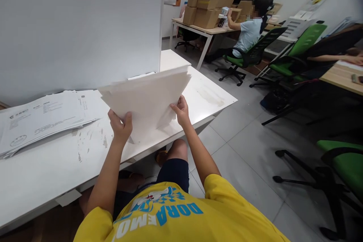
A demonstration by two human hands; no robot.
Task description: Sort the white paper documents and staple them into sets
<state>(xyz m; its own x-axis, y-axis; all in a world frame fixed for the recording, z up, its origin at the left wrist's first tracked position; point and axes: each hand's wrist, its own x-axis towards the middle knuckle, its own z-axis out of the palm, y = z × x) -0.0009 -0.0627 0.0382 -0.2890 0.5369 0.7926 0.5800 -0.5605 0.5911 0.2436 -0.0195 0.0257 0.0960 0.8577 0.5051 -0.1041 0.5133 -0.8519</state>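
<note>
A stack of white paper sheets (147,100) stands tilted up on the white table (93,159), held between both of my hands. My left hand (121,124) grips its left edge, thumb on the near face and fingers behind. On the right edge, my right hand (180,111) does the same, its thumb pressed to the near side. The sheets' top edges are slightly uneven. To the left lies a pile of printed papers (53,115) with text and a round stamp mark.
A large white board (82,26) rises behind the papers. Cardboard boxes (208,7) fill a farther table, where a person (249,32) sits on a green chair (255,49). Another person's arm (329,58) reaches over a wooden desk (346,77) at right. A green chair (346,162) stands nearby.
</note>
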